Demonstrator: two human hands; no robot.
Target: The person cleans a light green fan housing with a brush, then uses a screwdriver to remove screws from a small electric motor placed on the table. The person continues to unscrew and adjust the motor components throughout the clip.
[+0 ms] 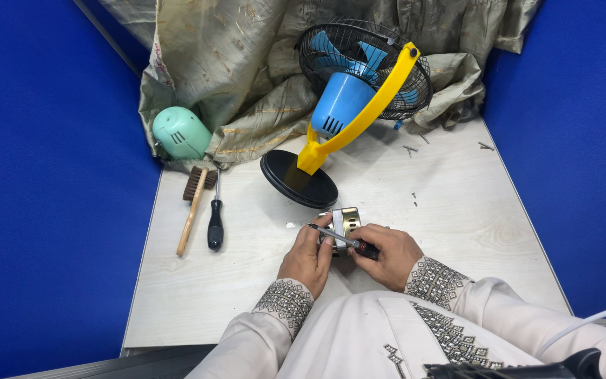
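Observation:
A small metal fan motor (345,223) rests on the pale wooden table (457,231) just in front of me. My left hand (306,260) grips its left side. My right hand (387,254) holds a screwdriver (341,240) with a black and red handle, its shaft slanting up to the left across the motor. Behind them a small table fan (359,84) leans back, with a blue motor housing, yellow bracket, black wire cage and round black base (297,179).
A wooden-handled brush (192,208) and a black-handled screwdriver (215,219) lie at the left. A mint green rounded cover (180,132) sits at the back left on a crumpled beige cloth (240,63). Small screws (409,149) are scattered at the right. Blue walls enclose the table.

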